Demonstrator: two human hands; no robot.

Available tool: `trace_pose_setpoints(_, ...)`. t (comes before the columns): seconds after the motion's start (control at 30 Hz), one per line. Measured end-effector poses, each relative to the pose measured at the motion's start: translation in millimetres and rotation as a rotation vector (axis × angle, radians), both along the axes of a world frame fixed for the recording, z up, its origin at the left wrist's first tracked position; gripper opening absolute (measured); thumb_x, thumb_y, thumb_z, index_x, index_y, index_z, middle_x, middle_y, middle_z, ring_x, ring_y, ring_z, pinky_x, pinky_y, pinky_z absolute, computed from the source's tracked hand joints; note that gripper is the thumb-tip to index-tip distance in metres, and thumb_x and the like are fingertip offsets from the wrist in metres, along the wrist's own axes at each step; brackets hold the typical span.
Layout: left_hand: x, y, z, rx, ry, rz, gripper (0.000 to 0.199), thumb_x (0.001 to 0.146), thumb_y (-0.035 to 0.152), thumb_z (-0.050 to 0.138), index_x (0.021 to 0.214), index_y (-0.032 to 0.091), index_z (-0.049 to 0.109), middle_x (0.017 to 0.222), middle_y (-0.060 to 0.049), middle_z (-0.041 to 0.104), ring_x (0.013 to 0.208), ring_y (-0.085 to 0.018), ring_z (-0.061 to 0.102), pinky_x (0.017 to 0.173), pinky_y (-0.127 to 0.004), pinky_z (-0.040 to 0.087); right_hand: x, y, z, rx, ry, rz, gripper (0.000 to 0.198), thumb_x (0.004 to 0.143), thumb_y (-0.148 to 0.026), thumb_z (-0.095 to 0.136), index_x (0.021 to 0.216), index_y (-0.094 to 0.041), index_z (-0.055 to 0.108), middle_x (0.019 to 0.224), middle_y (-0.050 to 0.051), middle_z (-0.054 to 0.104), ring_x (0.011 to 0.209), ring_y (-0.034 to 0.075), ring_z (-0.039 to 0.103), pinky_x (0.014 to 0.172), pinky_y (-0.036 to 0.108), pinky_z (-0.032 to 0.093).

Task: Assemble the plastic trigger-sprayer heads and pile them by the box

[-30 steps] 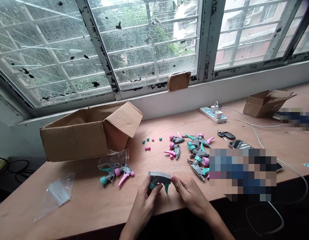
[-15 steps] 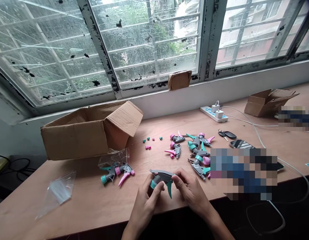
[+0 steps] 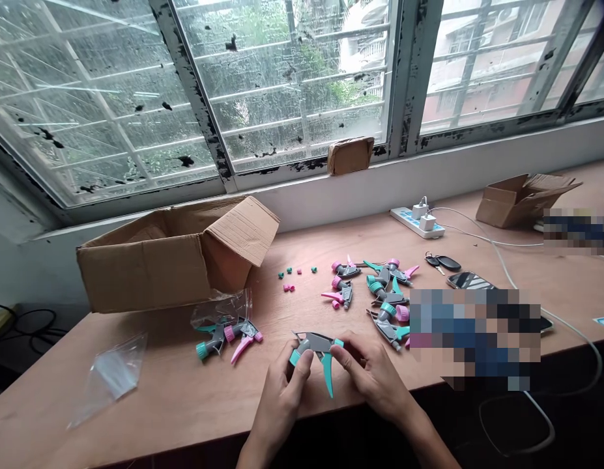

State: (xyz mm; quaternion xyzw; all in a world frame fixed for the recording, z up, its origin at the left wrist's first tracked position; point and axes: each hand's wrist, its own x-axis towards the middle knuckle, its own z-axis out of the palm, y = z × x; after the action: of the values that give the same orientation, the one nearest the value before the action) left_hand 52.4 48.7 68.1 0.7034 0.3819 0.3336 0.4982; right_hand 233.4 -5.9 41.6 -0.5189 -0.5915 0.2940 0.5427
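Observation:
A grey trigger sprayer head [image 3: 317,341] with a teal trigger is between my hands above the table's front part. My left hand [image 3: 285,384] is closed around its teal screw collar [image 3: 298,355], thumb on the near side. The thumb and fingers of my right hand [image 3: 373,371] pinch the other end, at the teal nozzle cap [image 3: 339,342]. The teal trigger [image 3: 328,374] hangs down between the hands. Left of them, two sprayer heads [image 3: 243,333] lie by a clear plastic bag [image 3: 223,309]. Several small pink and green nozzle caps [image 3: 288,287] lie farther back.
Several more sprayer heads [image 3: 387,326] are piled to the right, beside a blurred-out area. A cardboard box [image 3: 145,280] stands back left, with a plastic bag [image 3: 111,378] in front. A power strip [image 3: 416,223], keys [image 3: 434,262] and a phone [image 3: 470,281] are at the right.
The sprayer head has turned slightly, and its teal nozzle cap now shows at my right fingertips. The trigger points more straight down. Both hands have stayed nearly in place.

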Motion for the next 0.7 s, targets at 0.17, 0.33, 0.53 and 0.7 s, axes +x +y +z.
trace_pose_setpoints(0.17, -3.8, 2.0, 0.4, 0.034, -0.009, -0.038, 0.031, 0.1, 0.047, 0.056, 0.099, 0.018, 0.067, 0.09, -0.003, 0.065, 0.086, -0.022, 0.059, 0.082, -0.028, 0.046, 1.6, -1.7, 1.9, -0.049, -0.062, 0.033, 0.041, 0.105, -0.046, 0.048, 0.074, -0.02, 0.055, 0.069, -0.002, 0.052, 0.066, 0.015, 0.047, 0.063, 0.028, 0.032)
trace_pose_setpoints(0.33, -4.0, 5.6, -0.2, 0.038, -0.018, -0.077, 0.029, 0.1, 0.044, 0.056, 0.112, 0.021, 0.068, 0.108, -0.006, 0.071, 0.106, -0.027, 0.063, 0.096, -0.031, 0.044, 7.8, 0.4, 2.4, -0.124, 0.044, 0.135, 0.048, 0.104, -0.053, 0.045, 0.07, -0.02, 0.048, 0.067, -0.003, 0.042, 0.065, 0.014, 0.041, 0.061, 0.028, 0.028)
trace_pose_setpoints(0.53, -1.4, 6.2, -4.2, 0.024, -0.019, -0.066, 0.031, 0.1, 0.046, 0.055, 0.112, 0.02, 0.066, 0.104, -0.006, 0.068, 0.104, -0.027, 0.061, 0.092, -0.031, 0.044, 7.6, 4.9, 0.5, -0.14, 0.108, 0.118, 0.051, 0.103, -0.058, 0.044, 0.072, -0.019, 0.054, 0.066, -0.004, 0.04, 0.063, 0.014, 0.038, 0.059, 0.027, 0.027)
trace_pose_setpoints(0.7, -2.0, 3.2, -4.8, -0.035, 0.004, -0.091, 0.034, 0.1, 0.051, 0.053, 0.098, 0.019, 0.061, 0.074, 0.002, 0.052, 0.066, -0.015, 0.046, 0.062, -0.025, 0.038, 2.8, 6.2, -6.3, -0.128, 0.149, 0.059, 0.051, 0.104, -0.058, 0.042, 0.078, -0.018, 0.058, 0.062, -0.005, 0.038, 0.057, 0.012, 0.034, 0.054, 0.027, 0.025)
